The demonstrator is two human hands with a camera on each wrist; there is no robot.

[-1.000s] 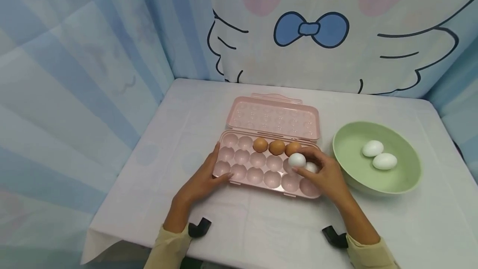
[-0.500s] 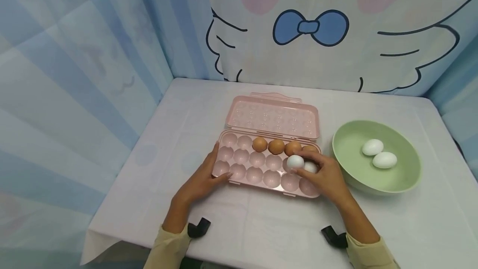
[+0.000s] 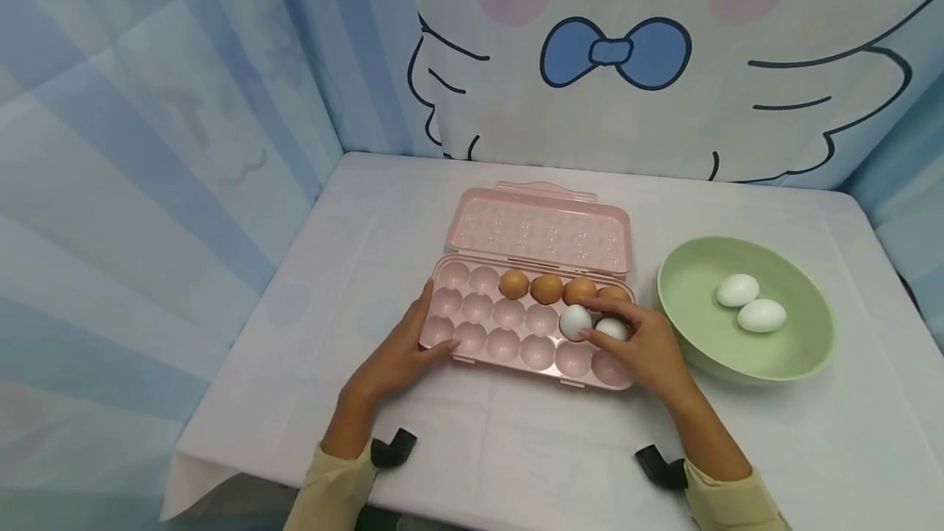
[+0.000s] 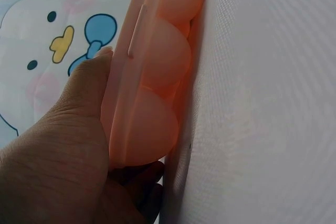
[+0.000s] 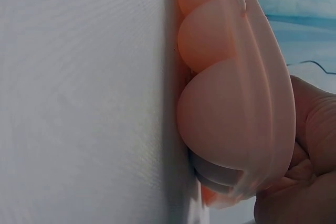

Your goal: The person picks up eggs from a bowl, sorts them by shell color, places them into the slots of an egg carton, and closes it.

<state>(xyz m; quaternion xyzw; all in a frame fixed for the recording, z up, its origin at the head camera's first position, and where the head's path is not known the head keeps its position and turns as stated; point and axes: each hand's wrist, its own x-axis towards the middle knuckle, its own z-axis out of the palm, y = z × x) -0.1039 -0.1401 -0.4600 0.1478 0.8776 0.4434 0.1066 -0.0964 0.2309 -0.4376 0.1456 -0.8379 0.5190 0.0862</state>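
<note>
An open pink plastic egg tray [image 3: 509,383] lies on the table with its lid [image 3: 538,229] folded back. My left hand [image 3: 398,357] grips its left end; in the left wrist view the thumb lies along the rim, with fingers at the underside. Between thumb and fingers, my right hand [image 3: 651,351] pinches a white egg [image 3: 574,324] at a middle-row cup. To its right, another white egg [image 3: 611,329] sits partly covered by that hand. Several brown eggs [image 3: 546,289] fill the right part of the back row. Beyond the tray's end, the right wrist view catches part of my right hand [image 5: 310,166].
A light green bowl [image 3: 800,351] stands right of the tray, holding two white eggs [image 3: 748,303]. White cloth covers the table [image 3: 501,449]. Patterned curtains [image 3: 184,187] hang at the back and sides.
The white egg in my right hand has moved slightly left and down into the middle-row cup. A brown egg at the back row's right end now shows more. My left hand stays put.
</note>
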